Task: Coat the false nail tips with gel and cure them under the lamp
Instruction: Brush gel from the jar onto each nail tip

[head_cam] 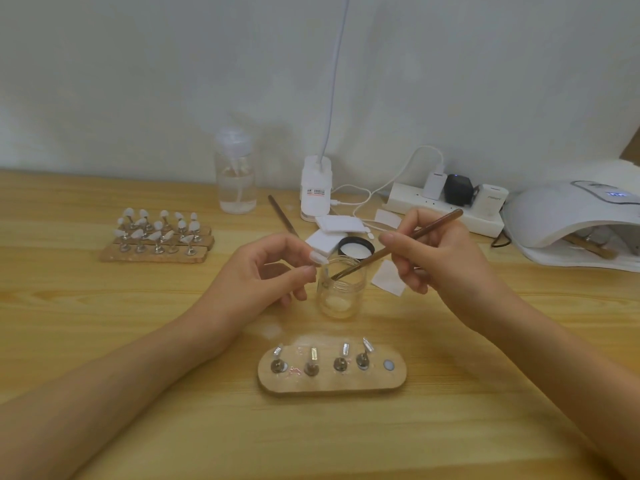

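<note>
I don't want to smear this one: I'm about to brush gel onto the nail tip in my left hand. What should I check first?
1. Nail tip held steady: ok, the left hand pinches it at the fingertips.
2. Brush gripped: ok, the right hand holds its shaft like a pen.
3. Brush loaded with gel: cannot tell, its end is down in the jar.
4. Free place on the stand: ok, one bare disc at its right end.
5. Lamp on: ok, its display is lit.
</note>
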Demonstrator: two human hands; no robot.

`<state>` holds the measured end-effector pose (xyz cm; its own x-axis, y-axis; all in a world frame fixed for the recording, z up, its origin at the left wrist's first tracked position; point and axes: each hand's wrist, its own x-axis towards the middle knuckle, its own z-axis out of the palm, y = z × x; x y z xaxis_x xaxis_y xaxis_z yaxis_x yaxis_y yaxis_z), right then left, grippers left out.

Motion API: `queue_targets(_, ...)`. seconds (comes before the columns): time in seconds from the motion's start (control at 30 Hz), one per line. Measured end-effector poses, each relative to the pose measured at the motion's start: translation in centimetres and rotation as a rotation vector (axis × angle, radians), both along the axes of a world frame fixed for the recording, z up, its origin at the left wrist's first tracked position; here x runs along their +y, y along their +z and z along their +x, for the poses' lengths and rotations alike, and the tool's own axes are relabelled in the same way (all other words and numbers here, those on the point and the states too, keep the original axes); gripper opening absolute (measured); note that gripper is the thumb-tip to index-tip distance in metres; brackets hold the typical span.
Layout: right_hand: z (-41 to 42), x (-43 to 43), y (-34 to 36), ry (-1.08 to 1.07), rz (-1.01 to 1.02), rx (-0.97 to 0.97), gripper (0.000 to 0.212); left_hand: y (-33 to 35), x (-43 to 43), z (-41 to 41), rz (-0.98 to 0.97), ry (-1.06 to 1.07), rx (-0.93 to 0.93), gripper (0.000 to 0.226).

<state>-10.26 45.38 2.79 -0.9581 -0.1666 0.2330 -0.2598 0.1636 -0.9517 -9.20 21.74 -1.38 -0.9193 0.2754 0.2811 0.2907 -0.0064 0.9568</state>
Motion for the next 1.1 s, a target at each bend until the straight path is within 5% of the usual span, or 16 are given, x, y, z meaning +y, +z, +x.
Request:
queue_targets(0.37, -0.2, 0.6, -2.5, -0.051, -0.376, -0.197, 0.024, -0.1, 0.2, 0.1, -0.107, 0.078, 0.008, 0.009)
queue_targets(1.1, -0.2, 0.1, -2.8, -0.015, -0.373, -0.069, 0.022, 0.2, 0.3, 0.2, -0.1, 0.084, 0.017, 0.011)
